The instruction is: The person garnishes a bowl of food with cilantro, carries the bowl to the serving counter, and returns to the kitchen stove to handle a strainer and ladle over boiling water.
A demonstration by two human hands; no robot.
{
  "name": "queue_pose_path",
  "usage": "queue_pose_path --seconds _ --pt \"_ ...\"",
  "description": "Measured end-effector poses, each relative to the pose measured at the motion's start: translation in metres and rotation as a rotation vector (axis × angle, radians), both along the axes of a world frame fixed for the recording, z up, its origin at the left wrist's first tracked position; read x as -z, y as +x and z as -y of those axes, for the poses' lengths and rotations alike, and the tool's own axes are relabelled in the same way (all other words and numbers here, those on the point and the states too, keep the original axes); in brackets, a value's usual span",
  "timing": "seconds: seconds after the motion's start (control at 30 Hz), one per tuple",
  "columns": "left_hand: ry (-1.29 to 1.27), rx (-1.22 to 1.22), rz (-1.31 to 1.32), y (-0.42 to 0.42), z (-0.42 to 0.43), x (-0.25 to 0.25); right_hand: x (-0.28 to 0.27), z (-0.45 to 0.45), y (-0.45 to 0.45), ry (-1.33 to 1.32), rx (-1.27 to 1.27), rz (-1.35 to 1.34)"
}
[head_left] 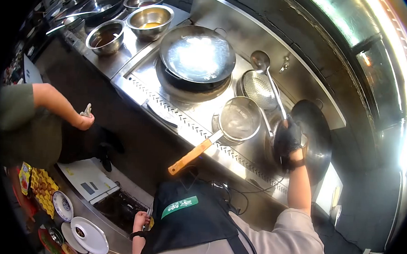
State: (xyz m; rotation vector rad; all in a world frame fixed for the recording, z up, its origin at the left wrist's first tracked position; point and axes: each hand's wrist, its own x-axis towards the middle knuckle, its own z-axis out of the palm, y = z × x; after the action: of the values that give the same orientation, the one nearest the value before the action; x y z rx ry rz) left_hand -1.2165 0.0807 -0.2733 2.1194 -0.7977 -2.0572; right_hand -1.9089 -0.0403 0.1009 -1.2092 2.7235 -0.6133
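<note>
My right hand [288,139], in a black glove, is closed round the handle of a ladle [273,87]; the ladle's bowl points away toward the back wall. Just beyond it is a perforated metal strainer [259,89]. A fine-mesh strainer [239,118] with a wooden handle rests left of that hand, over a round container. Beside my right hand stands a dark wok [315,137]. Low in the view, my left hand [140,220], bare with a black wristband, has its fingers closed at a small metal piece near the rear counter; what it grips is unclear.
A large wok [198,55] reflecting bright light sits on the stove [177,105]. Metal bowls [150,20] with liquids stand farther left. Another person's hand [86,120] holds a crumpled cloth. Plates [89,235] and a yellow egg tray [43,190] are on the rear counter.
</note>
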Motion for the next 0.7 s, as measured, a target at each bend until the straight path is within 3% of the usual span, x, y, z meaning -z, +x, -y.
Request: queue_pose_path --seconds 0.03,0.2,0.33,0.4,0.47,0.5,0.53,0.6,0.7 --pt "-0.002 0.006 -0.003 -0.003 0.001 -0.003 -0.02 0.001 0.018 0.09 0.028 -0.098" --pt "-0.023 0.01 0.009 -0.014 0.005 -0.023 0.068 -0.012 -0.068 0.168 0.112 -0.065" --pt "0.001 -0.034 0.037 -0.013 0.007 -0.031 0.093 -0.01 -0.081 0.316 0.227 -0.076" --pt "-0.025 -0.008 0.042 -0.009 0.005 -0.032 0.098 -0.016 -0.083 0.241 0.212 -0.067" --pt "-0.037 0.004 0.04 -0.006 -0.002 -0.028 0.092 -0.019 -0.084 0.266 0.195 0.293" --pt "-0.038 0.003 0.041 -0.006 -0.004 -0.032 0.126 -0.028 -0.11 0.256 0.115 0.044" --pt "-0.051 0.019 0.04 -0.007 -0.006 -0.034 0.12 -0.03 -0.098 0.254 0.115 0.044" --pt "-0.072 0.043 0.037 -0.01 -0.006 -0.036 0.1 -0.03 -0.067 0.176 0.116 -0.251" --pt "-0.103 0.083 0.049 -0.011 -0.008 -0.037 0.054 -0.034 -0.038 0.061 0.113 -0.143"
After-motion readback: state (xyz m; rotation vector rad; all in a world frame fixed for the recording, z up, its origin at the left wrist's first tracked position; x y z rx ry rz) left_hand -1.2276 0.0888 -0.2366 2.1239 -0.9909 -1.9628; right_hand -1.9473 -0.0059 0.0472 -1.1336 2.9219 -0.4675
